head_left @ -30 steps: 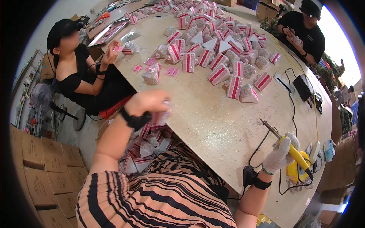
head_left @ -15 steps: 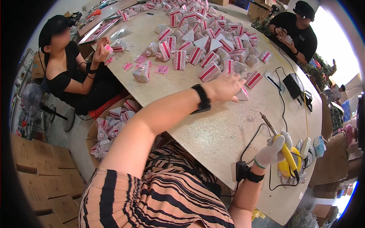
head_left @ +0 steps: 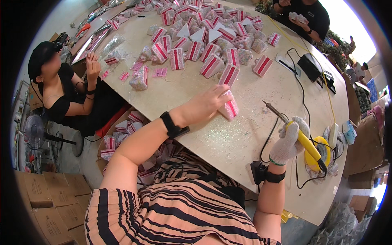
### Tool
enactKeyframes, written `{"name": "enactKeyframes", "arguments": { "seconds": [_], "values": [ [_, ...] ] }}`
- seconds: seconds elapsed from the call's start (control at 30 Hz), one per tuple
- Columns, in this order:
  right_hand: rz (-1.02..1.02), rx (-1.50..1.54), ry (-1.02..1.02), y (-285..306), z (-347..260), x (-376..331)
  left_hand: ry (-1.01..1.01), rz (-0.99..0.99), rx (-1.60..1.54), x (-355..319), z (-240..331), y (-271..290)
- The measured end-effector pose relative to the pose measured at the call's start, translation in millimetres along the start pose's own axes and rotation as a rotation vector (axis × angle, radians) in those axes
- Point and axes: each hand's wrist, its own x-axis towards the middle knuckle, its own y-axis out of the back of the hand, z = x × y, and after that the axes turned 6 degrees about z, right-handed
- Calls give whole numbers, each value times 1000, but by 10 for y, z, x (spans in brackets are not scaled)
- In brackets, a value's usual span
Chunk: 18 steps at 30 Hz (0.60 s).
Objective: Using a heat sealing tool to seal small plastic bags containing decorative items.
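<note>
My left hand is closed on an imitation cake slice, white and glittery with pink edges and a red band, at the tabletop near me. My right hand, in a white knit glove, grips a soldering iron by its yellow handle. The metal tip points up and to the left, apart from the slice. Just beyond my left hand stands another cake slice, and one more slice sits to its right. A large heap of such slices covers the far part of the table.
Glitter lies on the table. Black cords and a black power box are at the right, beside a yellow round object. A box of slices stands at the left below the table. One co-worker sits left, another far right.
My left hand has drawn back toward me from the pile's edge and now holds a cake slice. The soldering iron stays in my right hand. The left co-worker's hands have moved.
</note>
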Motion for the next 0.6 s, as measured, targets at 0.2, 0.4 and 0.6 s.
{"name": "enactKeyframes", "arguments": {
  "seconds": [0.2,0.4,0.6],
  "values": [
    [-191,32,-61,-72,-13,-159,393,-19,-278,-299,66,128],
    [-317,-4,-123,-60,-8,-224,635,-101,84,-268,309,200],
    [-396,25,-246,-70,-24,-255,668,-15,-292,-389,99,134]
  ]
}}
